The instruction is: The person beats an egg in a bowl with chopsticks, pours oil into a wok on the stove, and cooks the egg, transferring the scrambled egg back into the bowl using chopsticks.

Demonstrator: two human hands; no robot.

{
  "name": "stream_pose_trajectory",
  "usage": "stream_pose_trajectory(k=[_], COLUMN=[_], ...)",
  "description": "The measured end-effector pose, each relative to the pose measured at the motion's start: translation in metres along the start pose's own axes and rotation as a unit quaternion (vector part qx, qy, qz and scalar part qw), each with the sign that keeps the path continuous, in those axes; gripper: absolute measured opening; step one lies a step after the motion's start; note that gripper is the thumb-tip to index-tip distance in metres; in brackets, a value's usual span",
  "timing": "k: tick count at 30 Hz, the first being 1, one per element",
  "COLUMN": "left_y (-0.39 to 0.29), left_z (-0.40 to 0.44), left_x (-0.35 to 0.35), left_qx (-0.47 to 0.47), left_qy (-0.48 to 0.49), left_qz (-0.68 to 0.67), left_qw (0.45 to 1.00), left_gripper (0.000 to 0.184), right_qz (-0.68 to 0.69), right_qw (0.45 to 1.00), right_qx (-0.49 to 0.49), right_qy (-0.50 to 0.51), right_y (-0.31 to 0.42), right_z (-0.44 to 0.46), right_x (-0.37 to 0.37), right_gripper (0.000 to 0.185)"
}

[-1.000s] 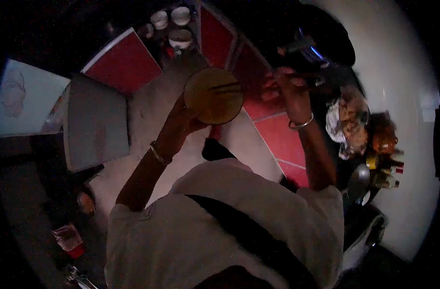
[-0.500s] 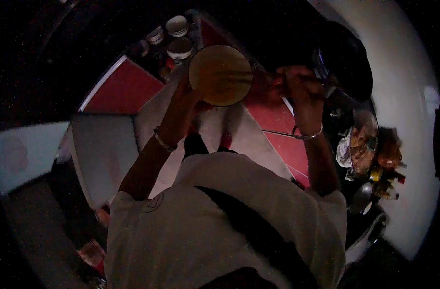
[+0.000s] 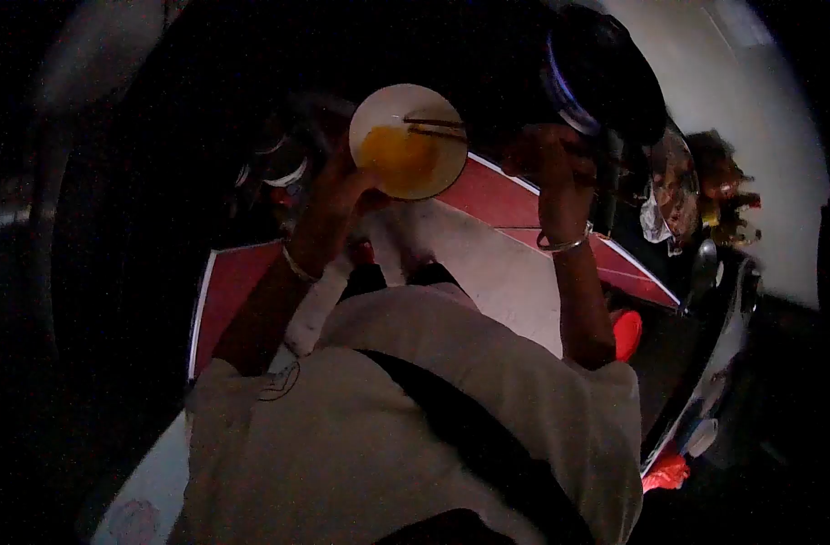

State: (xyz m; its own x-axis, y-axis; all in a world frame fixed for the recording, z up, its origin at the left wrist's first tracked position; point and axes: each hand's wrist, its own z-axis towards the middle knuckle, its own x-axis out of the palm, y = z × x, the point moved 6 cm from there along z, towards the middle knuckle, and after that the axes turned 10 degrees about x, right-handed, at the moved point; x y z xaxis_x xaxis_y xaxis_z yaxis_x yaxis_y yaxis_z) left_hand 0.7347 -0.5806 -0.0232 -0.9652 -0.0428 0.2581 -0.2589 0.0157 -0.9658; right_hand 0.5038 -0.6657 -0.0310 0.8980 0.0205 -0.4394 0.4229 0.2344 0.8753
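swung round since before, the left hand [image 3: 340, 189] is holding a bowl [image 3: 379, 107] of yellow liquid [image 3: 397, 159] — likely sloshy, best cradled underneath — right hand's [image 3: 562, 173] fingers i can't tell.

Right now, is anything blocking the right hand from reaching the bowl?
Nothing visible stands between the right hand and the bowl, which the left hand holds, though part of the gap is dark.
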Motion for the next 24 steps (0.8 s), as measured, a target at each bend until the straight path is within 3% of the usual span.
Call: stream_pose_trajectory(k=[5, 8, 10, 12, 14, 19, 23, 24], left_y=[0.018, 0.024, 0.021, 0.022, 0.006, 0.021, 0.035, 0.036], left_z=[0.040, 0.052, 0.068, 0.078, 0.083, 0.106, 0.101, 0.108], left_x=[-0.001, -0.002, -0.009, -0.007, -0.001, -0.001, 0.006, 0.006], left_qx=[-0.013, -0.007, -0.002, -0.001, -0.009, -0.012, 0.021, 0.021], left_qy=[0.036, 0.061, 0.076, 0.072, 0.053, 0.075, 0.101, 0.109], left_qz=[-0.025, -0.047, -0.034, -0.013, -0.014, 0.026, 0.031, 0.029], left_qw=[0.999, 0.997, 0.997, 0.997, 0.998, 0.997, 0.994, 0.993], left_gripper=[0.049, 0.049, 0.050, 0.051, 0.051, 0.050, 0.052, 0.053], right_qz=[0.269, 0.284, 0.066, 0.059, 0.262, 0.158, 0.202, 0.201], right_qw=[0.942, 0.953, 0.996, 0.997, 0.961, 0.979, 0.966, 0.965], right_qx=[0.197, 0.101, 0.054, 0.048, 0.084, 0.129, 0.139, 0.159], right_qy=[0.030, 0.008, 0.026, 0.024, 0.003, -0.007, -0.077, -0.046], right_y=[-0.007, -0.006, -0.015, -0.023, 0.002, -0.018, -0.024, -0.029], right_z=[0.006, 0.012, 0.021, 0.025, 0.034, 0.042, 0.033, 0.034], right_x=[0.009, -0.002, 0.001, -0.003, -0.001, 0.001, -0.009, -0.006], right_gripper=[0.025, 0.018, 0.019, 0.019, 0.018, 0.019, 0.021, 0.022])
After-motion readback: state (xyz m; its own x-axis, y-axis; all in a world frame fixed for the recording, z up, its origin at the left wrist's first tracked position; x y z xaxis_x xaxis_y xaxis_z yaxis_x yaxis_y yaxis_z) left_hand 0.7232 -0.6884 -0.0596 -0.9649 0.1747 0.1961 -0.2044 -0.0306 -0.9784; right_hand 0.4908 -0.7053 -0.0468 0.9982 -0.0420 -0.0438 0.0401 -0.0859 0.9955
